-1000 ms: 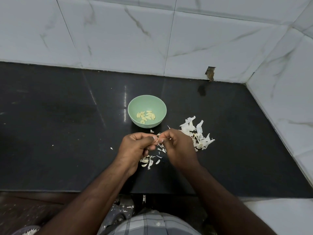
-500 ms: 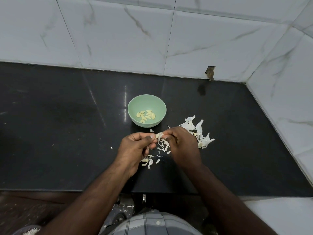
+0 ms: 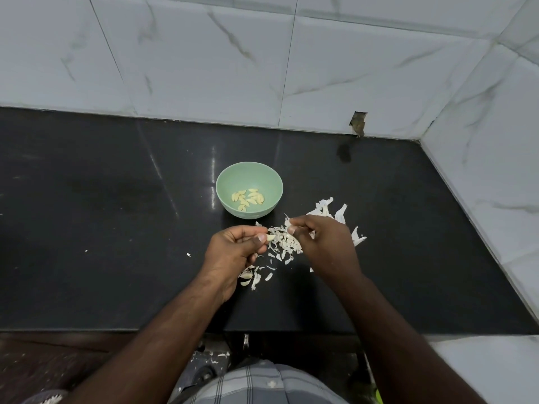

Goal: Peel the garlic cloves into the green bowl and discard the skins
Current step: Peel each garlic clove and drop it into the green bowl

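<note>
The left hand [image 3: 233, 252] pinches a small pale garlic clove [image 3: 271, 237] just short of the green bowl [image 3: 249, 190] while the right hand [image 3: 323, 243] pinches its papery skin [image 3: 287, 225]; the clove looks light, firm and slippery, best gripped at its ends.

Soft, even light, a glare streak on the black counter [image 3: 213, 170] (wide-angle bending at edges).
</note>
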